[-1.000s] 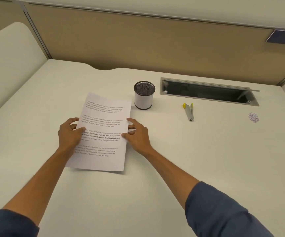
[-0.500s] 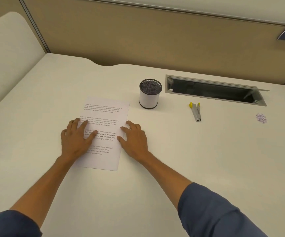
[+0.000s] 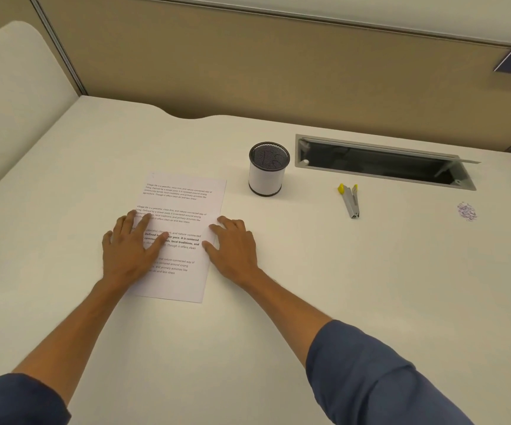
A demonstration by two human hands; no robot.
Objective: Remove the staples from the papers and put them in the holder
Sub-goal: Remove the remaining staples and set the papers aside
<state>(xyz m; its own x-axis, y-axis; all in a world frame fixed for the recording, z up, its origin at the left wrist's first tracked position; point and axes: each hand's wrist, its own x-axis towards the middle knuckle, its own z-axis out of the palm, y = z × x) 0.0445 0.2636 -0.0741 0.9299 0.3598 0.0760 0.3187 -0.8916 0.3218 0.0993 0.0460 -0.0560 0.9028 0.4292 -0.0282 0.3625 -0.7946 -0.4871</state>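
The papers (image 3: 183, 228) lay flat on the desk (image 3: 309, 271). The left hand (image 3: 130, 248) pressed them with straight, spread fingers; the right hand (image 3: 232, 246) rested flat at their right edge, gripping nothing. The holder (image 3: 268, 173) stood just beyond, the staple remover (image 3: 350, 200) further right.
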